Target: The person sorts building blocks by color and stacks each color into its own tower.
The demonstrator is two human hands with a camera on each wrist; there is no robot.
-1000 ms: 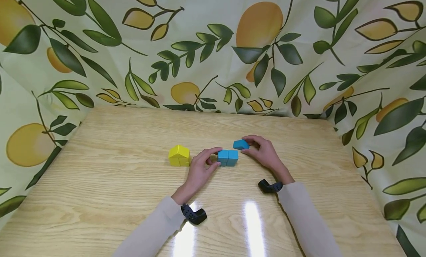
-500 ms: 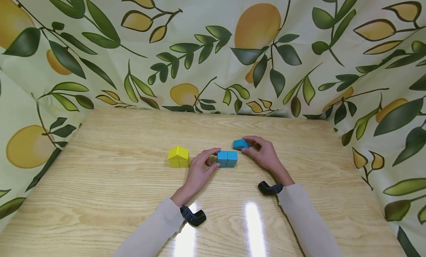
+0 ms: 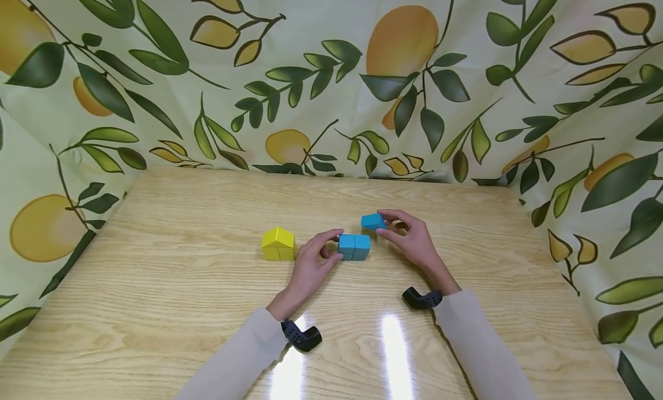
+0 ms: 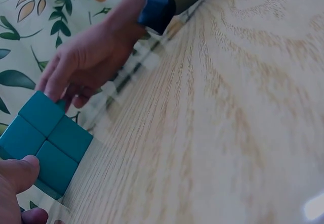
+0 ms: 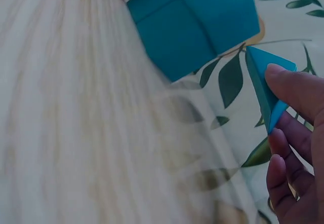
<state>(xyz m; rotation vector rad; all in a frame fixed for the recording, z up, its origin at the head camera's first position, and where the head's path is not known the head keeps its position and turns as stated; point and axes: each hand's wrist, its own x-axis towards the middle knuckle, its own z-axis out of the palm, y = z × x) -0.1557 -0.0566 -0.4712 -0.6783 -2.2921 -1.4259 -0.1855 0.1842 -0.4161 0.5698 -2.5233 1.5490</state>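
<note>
Blue blocks (image 3: pixel 354 246) stand in a stack two wide and two high, their seams plain in the left wrist view. My left hand (image 3: pixel 309 266) holds the stack's left side between thumb and index finger, the thumb (image 4: pixel 26 171) lying on the near face. To the right and slightly behind, my right hand (image 3: pixel 411 237) pinches a blue triangular block (image 5: pixel 268 85) between thumb and fingers. This block is tilted, its pointed end low in the right wrist view. Left of the left hand sits a small yellow block house (image 3: pixel 278 243) with a peaked top.
The light wooden table (image 3: pixel 197 308) reaches back to a cloth (image 3: pixel 311 20) printed with fruit and leaves, which also hangs along both sides. Each wrist wears a dark camera band (image 3: pixel 301 335). Bright light reflections show on the near tabletop.
The right hand has shifted the triangular block slightly up and left in the head view, and the block has turned a little. The left hand and the stack stay in place.
</note>
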